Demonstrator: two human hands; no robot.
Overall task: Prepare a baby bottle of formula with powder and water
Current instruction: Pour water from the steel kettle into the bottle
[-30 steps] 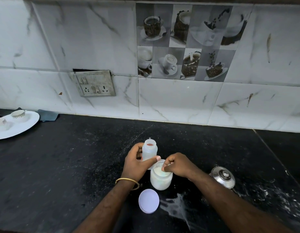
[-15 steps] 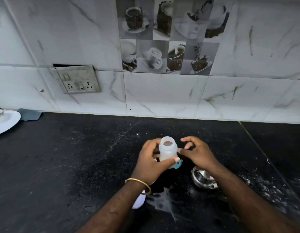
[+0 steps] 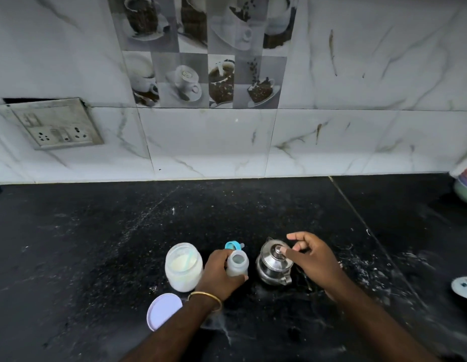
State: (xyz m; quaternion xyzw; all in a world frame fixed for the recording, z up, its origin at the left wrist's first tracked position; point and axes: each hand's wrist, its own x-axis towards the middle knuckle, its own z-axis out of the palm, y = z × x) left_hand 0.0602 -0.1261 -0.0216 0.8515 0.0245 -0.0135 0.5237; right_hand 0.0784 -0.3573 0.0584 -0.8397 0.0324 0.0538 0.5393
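My left hand grips a small translucent baby bottle, open at the top, upright near the front of the black counter. To its left stands an open jar of white formula powder with a scoop handle leaning inside. The jar's pale lid lies flat in front of it. Behind the bottle lies a blue bottle cap. My right hand pinches the knob on the lid of a small steel kettle just right of the bottle.
Spilled white powder streaks the counter in front of and to the right of the kettle. Stacked coloured bowls stand at the far right edge, and a pale object lies at the right edge below them. A socket plate sits on the tiled wall.
My right hand left the powder jar and moved right onto the kettle's lid knob. The left hand came down with the bottle, right of the jar. The view shifted right.
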